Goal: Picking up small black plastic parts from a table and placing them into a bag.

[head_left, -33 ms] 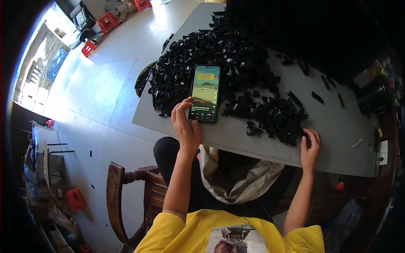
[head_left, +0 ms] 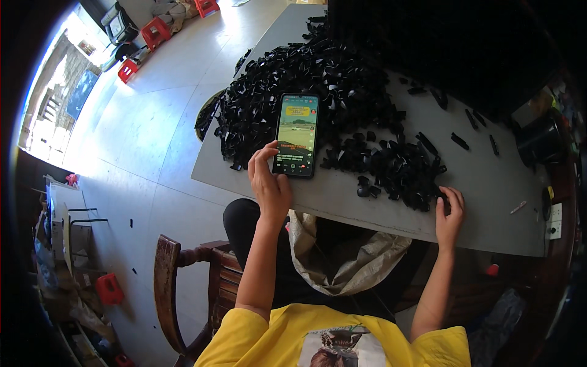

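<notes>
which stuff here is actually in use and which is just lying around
In use:
left hand touching the lit phone
right hand at the black plastic parts
grey table
open sack under the table edge

Lying about:
red stools
wooden chair
white socket

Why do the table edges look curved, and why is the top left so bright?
Head view: the fisheye lens bends the grey table toward the rim; daylight from the upper left glares off the floor while the top right is nearly black; the phone screen by the left hand glows, slightly soft.
</notes>
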`<action>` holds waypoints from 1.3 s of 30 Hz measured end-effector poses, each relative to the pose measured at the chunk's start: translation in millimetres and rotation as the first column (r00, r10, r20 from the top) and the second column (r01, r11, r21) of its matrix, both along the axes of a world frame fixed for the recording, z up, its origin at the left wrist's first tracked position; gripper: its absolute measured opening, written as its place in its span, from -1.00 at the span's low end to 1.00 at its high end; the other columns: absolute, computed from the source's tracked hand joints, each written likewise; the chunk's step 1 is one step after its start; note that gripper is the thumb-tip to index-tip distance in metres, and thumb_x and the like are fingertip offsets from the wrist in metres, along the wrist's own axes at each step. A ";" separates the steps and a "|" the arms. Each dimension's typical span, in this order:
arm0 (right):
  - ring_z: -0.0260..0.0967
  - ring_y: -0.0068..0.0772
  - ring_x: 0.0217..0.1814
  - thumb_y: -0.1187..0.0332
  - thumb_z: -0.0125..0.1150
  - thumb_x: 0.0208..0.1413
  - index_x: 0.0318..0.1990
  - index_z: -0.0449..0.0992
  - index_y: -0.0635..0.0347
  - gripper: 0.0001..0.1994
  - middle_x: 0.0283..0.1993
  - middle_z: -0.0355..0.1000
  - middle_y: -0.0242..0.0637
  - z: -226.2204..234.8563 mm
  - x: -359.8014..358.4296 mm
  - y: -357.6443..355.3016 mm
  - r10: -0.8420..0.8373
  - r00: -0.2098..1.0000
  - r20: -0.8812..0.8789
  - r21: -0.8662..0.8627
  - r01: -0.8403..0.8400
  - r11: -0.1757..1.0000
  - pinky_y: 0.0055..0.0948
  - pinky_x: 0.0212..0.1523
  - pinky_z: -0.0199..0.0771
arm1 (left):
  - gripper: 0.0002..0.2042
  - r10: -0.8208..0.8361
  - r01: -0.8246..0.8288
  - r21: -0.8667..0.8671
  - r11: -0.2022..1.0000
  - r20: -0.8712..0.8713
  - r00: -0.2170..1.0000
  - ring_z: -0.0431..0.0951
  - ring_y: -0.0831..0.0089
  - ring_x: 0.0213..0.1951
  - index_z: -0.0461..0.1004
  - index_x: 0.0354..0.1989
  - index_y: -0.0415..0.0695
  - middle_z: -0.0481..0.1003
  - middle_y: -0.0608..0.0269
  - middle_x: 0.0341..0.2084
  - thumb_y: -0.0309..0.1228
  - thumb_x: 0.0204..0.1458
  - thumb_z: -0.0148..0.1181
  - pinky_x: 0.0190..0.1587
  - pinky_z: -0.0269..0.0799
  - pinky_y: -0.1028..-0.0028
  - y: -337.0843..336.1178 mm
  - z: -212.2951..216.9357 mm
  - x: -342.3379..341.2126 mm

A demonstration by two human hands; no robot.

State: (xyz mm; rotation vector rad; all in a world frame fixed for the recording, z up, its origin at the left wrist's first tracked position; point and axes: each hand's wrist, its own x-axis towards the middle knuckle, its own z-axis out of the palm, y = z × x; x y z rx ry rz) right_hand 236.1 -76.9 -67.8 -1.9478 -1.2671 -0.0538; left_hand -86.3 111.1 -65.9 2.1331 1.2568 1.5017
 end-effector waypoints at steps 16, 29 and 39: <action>0.28 -0.51 -0.37 0.55 0.12 0.10 -0.14 0.51 0.30 -0.83 -0.33 0.38 -0.32 6.7 -10.8 7.3 -0.006 0.992 -0.129 0.084 0.017 0.996 -0.55 -0.27 0.33 | -0.52 -0.013 0.015 -0.027 1.000 0.047 0.999 0.35 0.08 0.04 0.31 -0.09 -0.28 0.42 -0.02 -0.03 -0.69 -0.33 -0.22 0.19 0.17 0.23 2.3 -3.1 -5.7; 0.43 -0.34 -0.09 0.57 -0.03 0.15 -0.07 0.51 0.29 -0.76 -0.12 0.49 -0.21 3.4 -5.1 1.8 0.065 0.998 -0.008 0.067 -0.064 0.996 -0.45 -0.05 0.37 | -0.54 0.012 -0.012 -0.006 1.000 0.001 1.000 0.36 0.04 0.03 0.34 -0.10 -0.27 0.44 -0.03 -0.04 -0.69 -0.32 -0.18 0.17 0.18 0.22 -0.1 2.7 -5.3; 0.45 -0.16 -0.27 0.54 0.00 0.12 -0.18 0.56 0.22 -0.80 -0.27 0.51 -0.19 -6.0 -7.8 -0.9 -0.127 0.992 0.014 0.049 0.126 0.991 -0.34 -0.23 0.42 | -0.54 0.006 -0.005 0.008 1.000 -0.006 1.000 0.36 0.04 0.04 0.35 -0.09 -0.26 0.44 0.00 -0.04 -0.68 -0.30 -0.18 0.17 0.20 0.21 0.3 -1.9 -5.0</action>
